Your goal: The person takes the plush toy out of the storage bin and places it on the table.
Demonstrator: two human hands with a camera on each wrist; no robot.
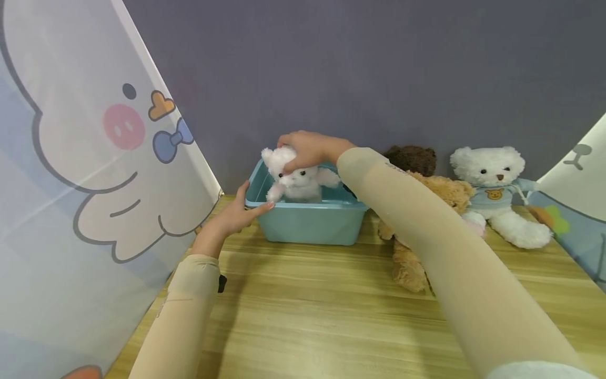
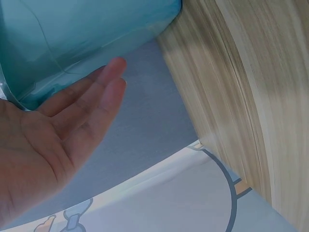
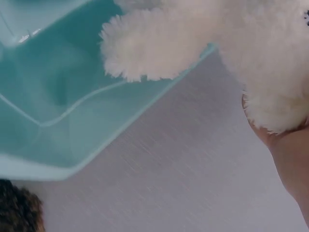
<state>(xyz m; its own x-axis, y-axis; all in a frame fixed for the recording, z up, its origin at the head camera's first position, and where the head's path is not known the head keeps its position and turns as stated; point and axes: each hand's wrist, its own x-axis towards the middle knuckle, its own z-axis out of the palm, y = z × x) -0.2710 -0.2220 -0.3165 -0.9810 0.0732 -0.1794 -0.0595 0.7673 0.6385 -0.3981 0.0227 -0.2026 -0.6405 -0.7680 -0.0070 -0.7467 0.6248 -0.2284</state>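
Observation:
A small white plush toy (image 1: 303, 184) with dark eyes sits partly inside a light blue plastic bin (image 1: 312, 226). My right hand (image 1: 310, 149) grips the toy by its head from above. In the right wrist view the toy's white fur (image 3: 149, 46) overlaps the bin's rim, with only part of the hand (image 3: 289, 154) showing beside it. At the bin's left front corner is my left hand (image 1: 234, 210), its thumb at the front rim. In the left wrist view, that hand's fingers (image 2: 89, 118) lie nearly straight along the bin's outer wall (image 2: 96, 29).
Right of the bin sit a tan teddy bear (image 1: 409, 268), a dark brown plush toy (image 1: 412, 159) and a white teddy bear (image 1: 492, 163) in a blue top. My right forearm partly covers the tan bear. A grey wall (image 1: 331, 68) rises behind the wooden table (image 1: 284, 316); a printed cloth (image 1: 71, 210) hangs at left.

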